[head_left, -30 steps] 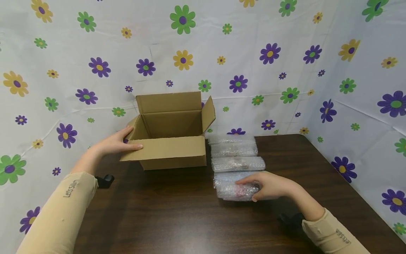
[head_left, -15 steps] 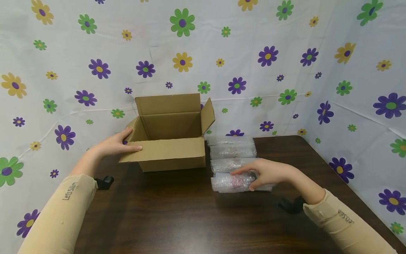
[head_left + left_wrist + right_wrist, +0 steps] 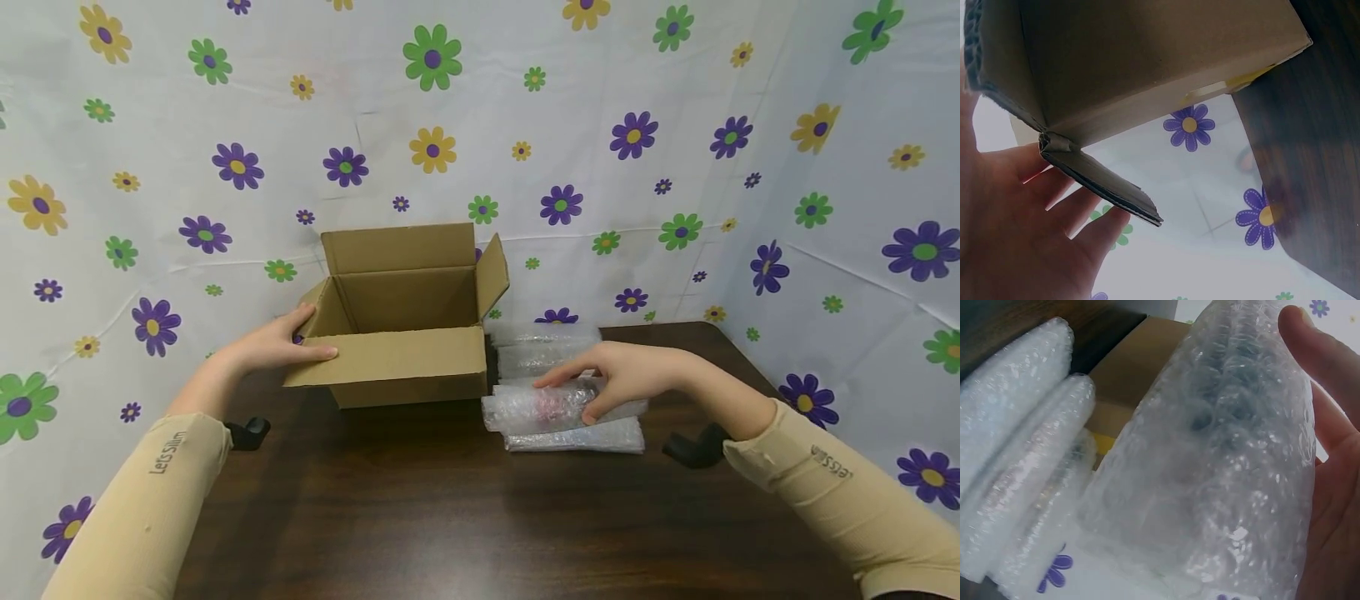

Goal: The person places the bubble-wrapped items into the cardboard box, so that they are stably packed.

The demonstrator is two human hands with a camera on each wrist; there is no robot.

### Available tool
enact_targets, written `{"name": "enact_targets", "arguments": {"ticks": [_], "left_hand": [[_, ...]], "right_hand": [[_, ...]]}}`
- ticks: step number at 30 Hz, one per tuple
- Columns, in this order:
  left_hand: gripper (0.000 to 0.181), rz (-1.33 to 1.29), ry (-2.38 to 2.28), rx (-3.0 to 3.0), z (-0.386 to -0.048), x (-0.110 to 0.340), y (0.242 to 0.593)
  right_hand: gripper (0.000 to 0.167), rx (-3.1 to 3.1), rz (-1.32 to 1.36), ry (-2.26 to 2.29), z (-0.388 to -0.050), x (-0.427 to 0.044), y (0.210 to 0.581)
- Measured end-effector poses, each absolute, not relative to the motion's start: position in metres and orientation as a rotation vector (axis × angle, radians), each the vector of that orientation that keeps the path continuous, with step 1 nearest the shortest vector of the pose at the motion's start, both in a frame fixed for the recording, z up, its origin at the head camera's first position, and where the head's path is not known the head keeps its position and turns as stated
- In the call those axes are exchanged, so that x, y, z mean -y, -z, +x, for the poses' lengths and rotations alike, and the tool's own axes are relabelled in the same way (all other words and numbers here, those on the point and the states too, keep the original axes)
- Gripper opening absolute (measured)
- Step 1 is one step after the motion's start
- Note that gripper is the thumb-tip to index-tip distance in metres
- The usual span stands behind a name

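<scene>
An open cardboard box (image 3: 408, 387) stands at the back of the table. My left hand (image 3: 258, 346) grips its left corner, thumb on the front flap and fingers at the left side flap (image 3: 1104, 184). In my right hand (image 3: 641, 375) is a bubble-wrapped package (image 3: 543, 407) with a pinkish patch, gripped between thumb and fingers. In the right wrist view that package (image 3: 1210, 469) fills the middle, and its contents are blurred by the wrap. It hangs above another bubble-wrapped package (image 3: 581, 438) lying on the table and partly hides it.
More bubble-wrapped packages (image 3: 543, 358) lie in a row right of the box. The dark wooden table (image 3: 450, 517) stretches in front. A white cloth with printed flowers (image 3: 600, 75) hangs close behind the box and along the right side.
My right hand has lifted the bubble-wrapped package from the front of the row and moved it back and slightly left, uncovering another package beneath. The left hand stays on the box.
</scene>
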State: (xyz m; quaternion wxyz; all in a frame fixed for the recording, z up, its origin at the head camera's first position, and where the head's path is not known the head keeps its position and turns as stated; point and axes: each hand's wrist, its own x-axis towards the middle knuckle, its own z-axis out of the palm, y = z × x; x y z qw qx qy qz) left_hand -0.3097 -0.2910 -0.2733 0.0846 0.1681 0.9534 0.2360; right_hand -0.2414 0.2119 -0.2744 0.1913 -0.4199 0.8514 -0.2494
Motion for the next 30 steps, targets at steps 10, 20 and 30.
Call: {"name": "enact_targets", "arguments": {"ticks": [10, 20, 30], "left_hand": [[0.104, 0.542, -0.707, -2.848, -0.312, 0.294, 0.274], [0.104, 0.532, -0.698, -2.829, -0.311, 0.290, 0.274], [0.105, 0.527, -0.716, -2.827, -0.311, 0.291, 0.274]], "right_hand": [[0.062, -2.293, -1.212, 0.712, -0.247, -0.190, 0.243], [0.064, -2.238, -1.280, 0.820, -0.264, -0.159, 0.217], [0.064, -2.245, -1.322, 0.838, -0.277, -0.126, 0.196]]}}
